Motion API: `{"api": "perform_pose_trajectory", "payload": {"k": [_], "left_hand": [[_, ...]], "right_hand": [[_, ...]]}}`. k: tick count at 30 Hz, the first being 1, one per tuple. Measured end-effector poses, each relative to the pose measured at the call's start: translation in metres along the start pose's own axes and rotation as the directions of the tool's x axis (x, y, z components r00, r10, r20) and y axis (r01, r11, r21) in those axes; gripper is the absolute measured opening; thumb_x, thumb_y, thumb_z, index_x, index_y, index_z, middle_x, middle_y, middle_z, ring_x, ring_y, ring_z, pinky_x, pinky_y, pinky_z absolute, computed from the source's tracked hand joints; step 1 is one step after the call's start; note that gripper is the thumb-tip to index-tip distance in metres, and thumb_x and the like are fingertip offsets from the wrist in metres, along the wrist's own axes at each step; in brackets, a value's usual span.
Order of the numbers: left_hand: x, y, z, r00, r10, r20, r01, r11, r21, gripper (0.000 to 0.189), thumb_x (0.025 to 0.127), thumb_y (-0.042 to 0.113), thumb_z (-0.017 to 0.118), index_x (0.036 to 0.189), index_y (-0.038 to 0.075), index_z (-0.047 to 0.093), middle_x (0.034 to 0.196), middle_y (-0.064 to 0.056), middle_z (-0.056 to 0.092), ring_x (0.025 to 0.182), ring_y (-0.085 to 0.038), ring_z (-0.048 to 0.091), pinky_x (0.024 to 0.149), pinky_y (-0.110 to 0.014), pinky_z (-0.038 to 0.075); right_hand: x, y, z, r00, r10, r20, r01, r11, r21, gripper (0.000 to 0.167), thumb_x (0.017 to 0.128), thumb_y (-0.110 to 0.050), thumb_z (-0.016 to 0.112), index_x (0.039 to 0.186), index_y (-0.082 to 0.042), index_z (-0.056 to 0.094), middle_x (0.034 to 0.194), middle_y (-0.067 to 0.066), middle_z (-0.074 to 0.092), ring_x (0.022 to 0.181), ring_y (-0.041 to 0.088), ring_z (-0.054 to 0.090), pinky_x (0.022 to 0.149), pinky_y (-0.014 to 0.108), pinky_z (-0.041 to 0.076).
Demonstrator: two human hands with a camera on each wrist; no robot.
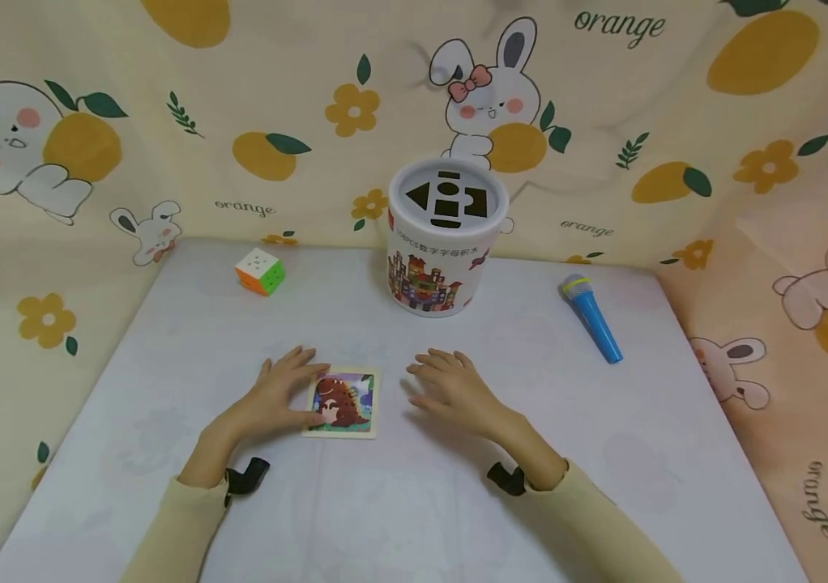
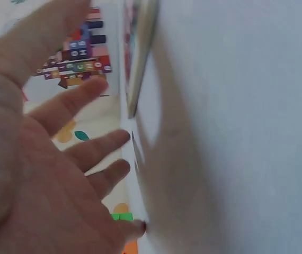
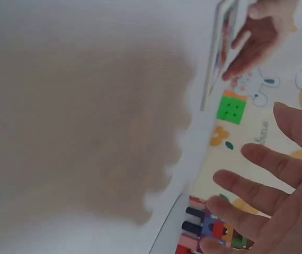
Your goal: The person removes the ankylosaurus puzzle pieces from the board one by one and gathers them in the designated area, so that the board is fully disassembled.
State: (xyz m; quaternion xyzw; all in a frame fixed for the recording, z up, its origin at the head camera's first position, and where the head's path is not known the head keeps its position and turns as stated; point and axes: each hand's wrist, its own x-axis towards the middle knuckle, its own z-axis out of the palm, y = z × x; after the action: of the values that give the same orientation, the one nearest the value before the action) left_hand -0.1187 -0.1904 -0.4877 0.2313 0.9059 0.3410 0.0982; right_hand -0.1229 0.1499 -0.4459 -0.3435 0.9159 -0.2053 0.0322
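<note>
As two bare hands flank it above a pale surface [image 1: 399, 518], a small board [image 1: 344, 402] printed with a red-brown dinosaur lies face up left of the surface's middle, well in from the left edge. The left hand [image 1: 270, 397] is clearly the nearer: the board sits immediately to its right, its left side lined up with the gap between thumb and index finger. Those fingers are straight and parted, not curled round the board, though whether a fingertip touches it cannot be told. Roughly square, the board offers no plain long axis, its sides running near parallel to the surface's far edge. Across a bare gap to the board's right, the right hand [image 1: 461, 394] is held with fingers extended and relaxed, gripping nothing. Beyond them, a toy cube [image 1: 260, 272] sits near the far-left corner, a white tub [image 1: 428, 267] with a cut-out lid stands upright by the middle of the far edge, and a blue toy microphone [image 1: 592, 320] lies aslant near the far-right corner
</note>
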Motion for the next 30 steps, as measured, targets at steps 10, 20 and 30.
{"api": "perform_pose_trajectory", "payload": {"k": [10,20,30], "left_hand": [[-0.005,-0.016,0.006,1.000,0.021,-0.013,-0.021,1.000,0.010,0.087,0.076,0.045,0.084,0.147,0.012,0.048,0.162,-0.024,0.016,0.149,-0.048,0.000,0.107,-0.074,-0.012],[-0.003,-0.023,0.010,0.998,0.049,-0.044,-0.046,0.998,0.052,0.078,0.082,0.044,0.078,0.147,0.016,0.047,0.163,-0.021,0.017,0.150,-0.046,0.002,0.108,-0.072,-0.012],[-0.005,-0.021,0.009,0.998,0.042,-0.055,-0.040,0.999,0.037,0.080,0.081,0.043,0.080,0.147,0.013,0.047,0.163,-0.021,0.019,0.150,-0.045,0.003,0.109,-0.070,-0.012]], "right_hand": [[0.050,-0.007,0.011,0.993,0.006,0.115,-0.072,0.812,0.580,0.030,0.096,-0.003,0.062,0.125,0.008,0.062,0.120,0.021,0.066,0.104,0.027,0.065,0.091,0.035,0.053],[0.112,-0.031,0.041,0.969,-0.068,0.238,-0.085,0.812,0.577,0.022,0.095,0.002,0.059,0.115,0.005,0.069,0.104,0.016,0.070,0.078,0.011,0.059,0.069,0.021,0.051],[0.133,-0.043,0.055,0.948,0.037,0.315,-0.212,0.812,0.543,0.027,0.095,0.004,0.052,0.114,0.004,0.072,0.114,0.015,0.070,0.063,0.008,0.047,0.056,0.019,0.038]]}}
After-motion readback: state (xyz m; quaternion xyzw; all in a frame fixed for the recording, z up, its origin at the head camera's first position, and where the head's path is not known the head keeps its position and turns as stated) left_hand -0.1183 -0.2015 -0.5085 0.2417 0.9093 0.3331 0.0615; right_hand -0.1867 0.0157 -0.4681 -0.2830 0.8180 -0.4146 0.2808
